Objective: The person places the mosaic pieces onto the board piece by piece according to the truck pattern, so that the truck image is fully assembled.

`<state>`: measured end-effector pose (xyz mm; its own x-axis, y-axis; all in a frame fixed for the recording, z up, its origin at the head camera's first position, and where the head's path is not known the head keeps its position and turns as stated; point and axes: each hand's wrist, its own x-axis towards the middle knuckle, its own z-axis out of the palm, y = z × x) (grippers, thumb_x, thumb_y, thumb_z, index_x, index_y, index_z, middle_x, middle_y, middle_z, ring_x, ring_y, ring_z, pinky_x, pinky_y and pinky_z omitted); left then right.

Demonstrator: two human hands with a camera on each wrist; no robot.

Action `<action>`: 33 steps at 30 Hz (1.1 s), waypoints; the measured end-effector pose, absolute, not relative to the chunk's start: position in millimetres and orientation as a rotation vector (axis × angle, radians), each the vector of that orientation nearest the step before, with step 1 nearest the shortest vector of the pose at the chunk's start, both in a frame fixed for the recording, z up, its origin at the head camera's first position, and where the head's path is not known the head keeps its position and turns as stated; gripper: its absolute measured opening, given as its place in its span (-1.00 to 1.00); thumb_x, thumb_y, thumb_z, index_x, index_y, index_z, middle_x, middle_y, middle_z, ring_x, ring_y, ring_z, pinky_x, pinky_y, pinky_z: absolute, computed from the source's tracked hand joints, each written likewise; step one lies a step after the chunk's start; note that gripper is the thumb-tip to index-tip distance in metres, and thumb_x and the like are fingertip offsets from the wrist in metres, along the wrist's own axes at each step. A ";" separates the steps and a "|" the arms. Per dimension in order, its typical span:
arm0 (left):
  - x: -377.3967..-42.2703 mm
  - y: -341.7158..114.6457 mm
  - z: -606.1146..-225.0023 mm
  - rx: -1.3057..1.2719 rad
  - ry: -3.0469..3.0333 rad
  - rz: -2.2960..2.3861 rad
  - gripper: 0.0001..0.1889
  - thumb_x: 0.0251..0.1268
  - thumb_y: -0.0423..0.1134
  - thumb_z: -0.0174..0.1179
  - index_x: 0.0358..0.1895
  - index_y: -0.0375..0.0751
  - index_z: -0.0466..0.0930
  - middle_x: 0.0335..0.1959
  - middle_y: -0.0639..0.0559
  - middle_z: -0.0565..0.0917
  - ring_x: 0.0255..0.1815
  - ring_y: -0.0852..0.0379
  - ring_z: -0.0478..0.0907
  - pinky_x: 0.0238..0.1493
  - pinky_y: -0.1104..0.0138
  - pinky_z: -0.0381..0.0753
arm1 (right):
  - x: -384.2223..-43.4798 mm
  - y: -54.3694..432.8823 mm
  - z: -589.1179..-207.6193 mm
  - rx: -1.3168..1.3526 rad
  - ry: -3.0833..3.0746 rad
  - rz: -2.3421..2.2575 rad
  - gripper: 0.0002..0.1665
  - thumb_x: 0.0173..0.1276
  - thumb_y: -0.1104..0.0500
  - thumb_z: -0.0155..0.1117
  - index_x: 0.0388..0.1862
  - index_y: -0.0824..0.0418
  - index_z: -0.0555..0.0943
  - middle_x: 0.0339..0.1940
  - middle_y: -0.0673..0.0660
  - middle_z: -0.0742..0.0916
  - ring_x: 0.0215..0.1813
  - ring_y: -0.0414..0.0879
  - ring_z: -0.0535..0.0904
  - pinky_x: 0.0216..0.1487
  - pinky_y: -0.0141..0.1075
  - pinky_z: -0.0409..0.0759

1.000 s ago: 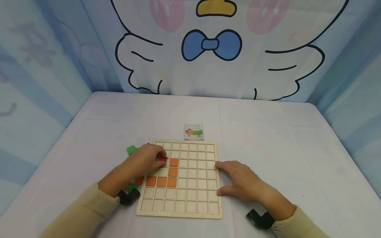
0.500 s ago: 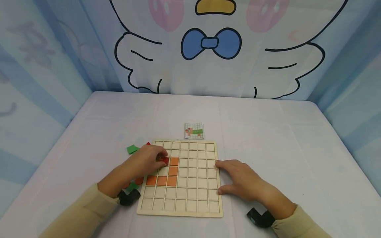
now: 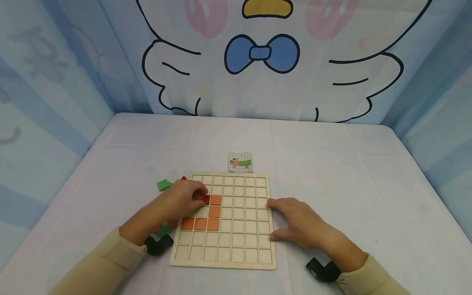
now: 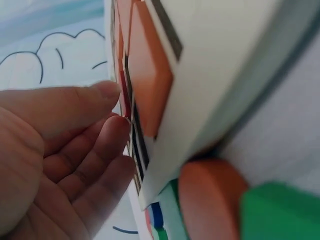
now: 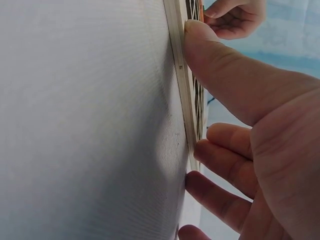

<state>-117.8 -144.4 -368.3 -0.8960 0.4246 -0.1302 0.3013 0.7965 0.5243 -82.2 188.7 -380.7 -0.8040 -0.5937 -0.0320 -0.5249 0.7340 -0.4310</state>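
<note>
A pale wooden grid board (image 3: 244, 241) lies flat on the table. My left hand (image 3: 178, 200) reaches over its left side and pinches a red square tile (image 3: 207, 199), which sits in a cell directly left of an orange tile (image 3: 215, 200). In the left wrist view the thumb (image 4: 102, 95) touches the red tile's edge, while the other fingers curl below. Several orange tiles fill cells below in an L-like line. My right hand (image 3: 300, 223) rests against the board's right edge, thumb and fingers spread and touching the rim (image 5: 182, 80).
A small picture card (image 3: 240, 162) with a gridded pattern lies just beyond the board. Left of the board are loose green pieces (image 3: 164, 184), a red piece (image 3: 183, 178) and rounded orange pieces (image 3: 172, 224), partly hidden by the left arm. A cartoon-printed curtain (image 3: 258, 94) stands behind the table.
The red tile has shifted slightly right and now lies flush beside the orange tile, with the left fingers moving along with it. My right hand stays in place.
</note>
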 end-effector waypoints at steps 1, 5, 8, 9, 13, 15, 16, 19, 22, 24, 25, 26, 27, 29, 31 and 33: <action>-118.2 -145.1 -367.3 0.547 2.738 0.747 -0.78 0.24 -0.34 0.39 -0.06 -0.23 0.66 -0.22 0.07 0.67 -0.21 0.15 0.57 -0.12 0.24 0.61 | -82.2 188.8 -380.9 -0.900 2.767 -0.614 -0.10 0.10 -0.09 0.58 0.33 0.30 0.48 0.27 0.23 0.60 0.29 0.20 0.50 0.24 0.12 0.42; -120.2 -151.6 -360.6 0.501 2.740 0.735 -0.73 0.27 -0.28 0.38 0.01 -0.21 0.66 -0.15 0.06 0.68 -0.11 0.09 0.60 -0.06 0.19 0.62 | -82.2 188.7 -381.3 -0.906 2.764 -0.625 -0.11 0.11 -0.09 0.58 0.34 0.30 0.49 0.27 0.23 0.60 0.29 0.20 0.50 0.24 0.13 0.43; -121.9 -159.5 -354.7 0.474 2.760 0.713 -0.68 0.30 -0.25 0.37 0.09 -0.21 0.65 -0.05 0.02 0.68 -0.01 0.02 0.59 0.03 0.13 0.61 | -82.0 188.7 -381.2 -0.905 2.763 -0.626 -0.11 0.11 -0.09 0.58 0.34 0.30 0.48 0.27 0.23 0.60 0.29 0.20 0.50 0.24 0.13 0.43; -122.4 -162.3 -352.9 0.471 2.767 0.705 -0.66 0.30 -0.25 0.37 0.11 -0.22 0.64 -0.02 0.00 0.68 0.02 0.00 0.59 0.06 0.10 0.60 | -81.9 188.8 -381.1 -0.905 2.762 -0.625 -0.11 0.12 -0.10 0.57 0.34 0.30 0.48 0.27 0.23 0.60 0.29 0.19 0.49 0.24 0.13 0.43; -124.7 -170.8 -348.9 0.413 2.784 0.693 -0.62 0.30 -0.26 0.36 0.16 -0.24 0.62 0.03 -0.05 0.68 0.08 -0.04 0.58 0.13 0.05 0.57 | -81.7 189.3 -380.8 -0.903 2.761 -0.623 -0.11 0.12 -0.10 0.57 0.34 0.30 0.49 0.27 0.23 0.60 0.29 0.19 0.49 0.24 0.12 0.43; -126.4 -174.9 -349.2 0.398 2.790 0.693 -0.61 0.30 -0.27 0.36 0.17 -0.25 0.61 0.01 -0.06 0.68 0.06 -0.04 0.58 0.12 0.04 0.57 | -81.7 189.5 -381.0 -0.903 2.761 -0.624 -0.11 0.12 -0.10 0.57 0.33 0.29 0.49 0.27 0.22 0.60 0.29 0.19 0.49 0.24 0.13 0.43; -127.5 -176.9 -350.0 0.391 2.791 0.695 -0.61 0.30 -0.28 0.36 0.17 -0.26 0.61 0.01 -0.06 0.68 0.06 -0.04 0.58 0.11 0.04 0.57 | -81.7 189.5 -381.0 -0.902 2.762 -0.625 -0.11 0.12 -0.10 0.57 0.33 0.29 0.49 0.27 0.22 0.60 0.29 0.19 0.49 0.24 0.13 0.43; -131.0 -183.7 -353.4 0.399 2.804 0.692 -0.61 0.32 -0.30 0.34 0.18 -0.27 0.60 0.01 -0.10 0.68 0.07 -0.07 0.58 0.09 0.03 0.58 | -81.8 189.5 -381.4 -0.898 2.761 -0.630 -0.10 0.11 -0.10 0.57 0.34 0.29 0.49 0.27 0.22 0.60 0.29 0.19 0.49 0.24 0.13 0.43; -135.6 -189.8 -357.3 0.382 2.801 0.689 -0.61 0.35 -0.31 0.30 0.21 -0.27 0.58 0.05 -0.15 0.67 0.10 -0.11 0.57 0.07 0.04 0.60 | -81.9 189.4 -381.7 -0.891 2.759 -0.635 -0.10 0.11 -0.11 0.57 0.34 0.29 0.49 0.28 0.21 0.60 0.29 0.19 0.49 0.24 0.12 0.42; -139.2 -192.7 -359.6 0.364 2.793 0.683 -0.61 0.37 -0.32 0.28 0.22 -0.26 0.57 0.07 -0.18 0.65 0.08 -0.12 0.56 0.02 0.08 0.62 | -81.9 189.4 -381.8 -0.889 2.758 -0.637 -0.10 0.11 -0.11 0.58 0.34 0.28 0.49 0.28 0.21 0.60 0.29 0.18 0.49 0.24 0.12 0.42; -140.9 -193.7 -360.6 0.354 2.789 0.684 -0.62 0.37 -0.32 0.27 0.23 -0.26 0.57 0.07 -0.19 0.65 0.08 -0.12 0.56 0.02 0.08 0.62 | -81.9 189.5 -381.9 -0.889 2.758 -0.637 -0.10 0.11 -0.11 0.58 0.34 0.28 0.49 0.28 0.21 0.60 0.29 0.18 0.49 0.24 0.12 0.42; -142.6 -194.5 -361.7 0.349 2.787 0.686 -0.62 0.37 -0.32 0.27 0.23 -0.25 0.57 0.07 -0.20 0.65 0.08 -0.13 0.55 0.02 0.08 0.62 | -81.9 189.5 -381.9 -0.890 2.759 -0.637 -0.10 0.11 -0.11 0.58 0.34 0.28 0.49 0.28 0.21 0.60 0.29 0.18 0.49 0.24 0.12 0.43; -144.1 -194.9 -362.5 0.345 2.786 0.689 -0.62 0.38 -0.33 0.26 0.23 -0.26 0.57 0.08 -0.20 0.65 0.09 -0.13 0.55 0.03 0.08 0.62 | -81.9 189.5 -381.9 -0.891 2.760 -0.636 -0.10 0.11 -0.11 0.58 0.34 0.28 0.49 0.27 0.21 0.60 0.29 0.18 0.49 0.24 0.12 0.43; -146.6 -195.1 -363.9 0.339 2.788 0.691 -0.62 0.38 -0.34 0.25 0.23 -0.27 0.57 0.09 -0.20 0.64 0.12 -0.14 0.54 0.08 0.05 0.59 | -81.9 189.5 -381.9 -0.896 2.762 -0.635 -0.10 0.11 -0.10 0.58 0.34 0.29 0.49 0.27 0.21 0.60 0.29 0.18 0.50 0.24 0.11 0.43; -148.7 -194.8 -365.4 0.340 2.790 0.695 -0.62 0.37 -0.35 0.25 0.22 -0.29 0.57 0.09 -0.21 0.64 0.16 -0.17 0.53 0.16 -0.01 0.53 | -82.0 189.6 -381.9 -0.899 2.762 -0.638 -0.10 0.11 -0.10 0.58 0.34 0.29 0.49 0.27 0.21 0.60 0.29 0.18 0.50 0.24 0.11 0.43; -150.4 -194.3 -366.6 0.339 2.790 0.696 -0.63 0.37 -0.37 0.24 0.22 -0.30 0.57 0.10 -0.21 0.64 0.18 -0.18 0.53 0.19 -0.04 0.50 | -82.0 189.7 -381.9 -0.901 2.761 -0.639 -0.11 0.11 -0.11 0.58 0.34 0.29 0.49 0.27 0.21 0.60 0.29 0.18 0.50 0.24 0.11 0.43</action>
<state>-150.4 -194.3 -366.6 -0.9428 0.2807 -0.1798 0.1634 0.8593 0.4847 -82.0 189.7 -381.9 -0.8036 -0.5946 -0.0252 -0.5230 0.7258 -0.4469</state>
